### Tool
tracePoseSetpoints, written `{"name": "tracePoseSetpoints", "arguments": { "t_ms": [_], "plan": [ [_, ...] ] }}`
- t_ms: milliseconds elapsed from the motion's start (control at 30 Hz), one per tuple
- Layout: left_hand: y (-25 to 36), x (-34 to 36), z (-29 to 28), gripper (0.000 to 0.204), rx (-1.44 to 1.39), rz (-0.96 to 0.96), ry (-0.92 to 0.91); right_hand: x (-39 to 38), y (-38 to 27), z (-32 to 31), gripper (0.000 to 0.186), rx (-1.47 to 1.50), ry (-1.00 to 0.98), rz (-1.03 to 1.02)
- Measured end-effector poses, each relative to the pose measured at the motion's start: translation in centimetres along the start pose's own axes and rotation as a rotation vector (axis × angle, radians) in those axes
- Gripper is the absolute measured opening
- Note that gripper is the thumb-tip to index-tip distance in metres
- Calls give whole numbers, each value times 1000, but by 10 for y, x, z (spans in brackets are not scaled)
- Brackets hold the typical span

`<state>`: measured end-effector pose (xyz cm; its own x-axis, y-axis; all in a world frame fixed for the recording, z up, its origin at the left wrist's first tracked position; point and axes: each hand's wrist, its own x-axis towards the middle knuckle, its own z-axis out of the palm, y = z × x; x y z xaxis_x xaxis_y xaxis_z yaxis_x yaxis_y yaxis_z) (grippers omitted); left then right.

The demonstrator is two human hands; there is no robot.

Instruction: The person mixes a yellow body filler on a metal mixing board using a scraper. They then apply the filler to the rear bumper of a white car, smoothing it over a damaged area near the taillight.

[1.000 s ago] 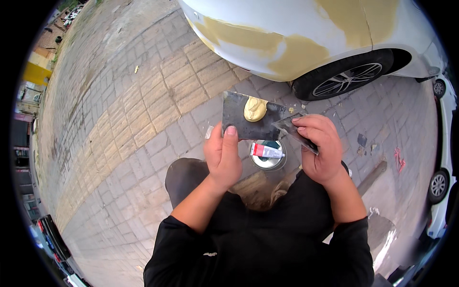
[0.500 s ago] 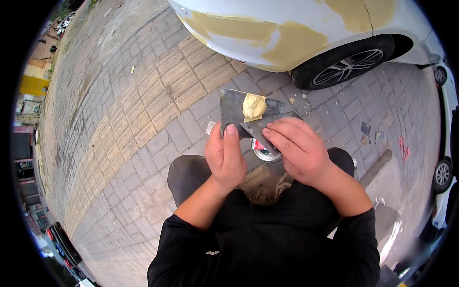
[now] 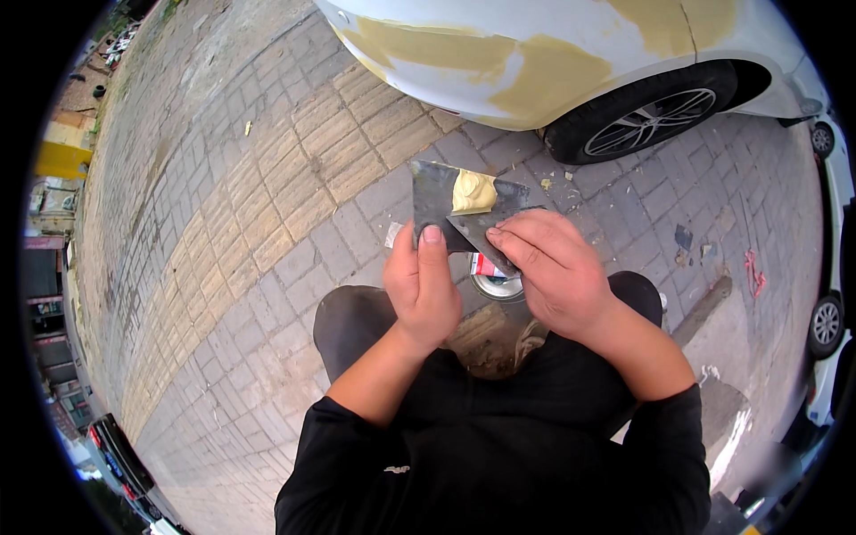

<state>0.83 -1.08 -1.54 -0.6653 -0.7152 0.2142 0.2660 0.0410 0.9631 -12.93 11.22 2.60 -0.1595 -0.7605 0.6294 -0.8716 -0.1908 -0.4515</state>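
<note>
My left hand [image 3: 423, 283] is closed around the lower end of a dark flat putty knife [image 3: 432, 196], thumb on top. A lump of pale yellow putty [image 3: 473, 192] lies on that blade. Pinched in my right hand [image 3: 555, 272] is a second dark scraper [image 3: 481, 234], tilted, its edge against the near side of the putty. Below the hands stands a round tin [image 3: 499, 287] with a red and white tube or packet [image 3: 484, 266] on it, both partly hidden by my right hand and the scraper.
Ahead is a white car body [image 3: 464, 22] with yellowish filler patches [image 3: 553, 71] and a black wheel [image 3: 642, 120]. Grey and tan paving [image 3: 267, 214] surrounds me. Dried scraps, a pink ribbon [image 3: 754, 272] and a beam-like piece [image 3: 702, 312] lie to the right; other cars stand at the sides.
The scraper in my right hand has shifted slightly up and left along the blade, and the putty lump looks flatter and more squared at its near edge. My left hand has barely moved.
</note>
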Motion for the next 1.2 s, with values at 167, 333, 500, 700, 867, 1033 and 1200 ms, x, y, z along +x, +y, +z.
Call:
{"name": "tracePoseSetpoints", "arguments": {
  "t_ms": [167,333,500,700,867,1033,1200],
  "plan": [
    [3,0,-1,31,30,18,7,2,-1,-2,38,-30,56,-15],
    [3,1,2,30,14,66,7,1,-2,-3,38,-7,70,-23],
    [5,-2,1,30,75,87,-2,0,-3,0,37,-5,19,-4],
    [7,-5,3,30,131,119,16,-1,-5,3,37,-14,63,-5],
    [6,-6,3,31,100,121,41,3,-8,-3,38,-33,100,-12],
    [5,-7,2,30,110,97,17,1,-6,-1,39,11,28,-3],
    [6,-8,5,30,138,141,9,0,-3,0,40,-17,93,5]
  ]
}}
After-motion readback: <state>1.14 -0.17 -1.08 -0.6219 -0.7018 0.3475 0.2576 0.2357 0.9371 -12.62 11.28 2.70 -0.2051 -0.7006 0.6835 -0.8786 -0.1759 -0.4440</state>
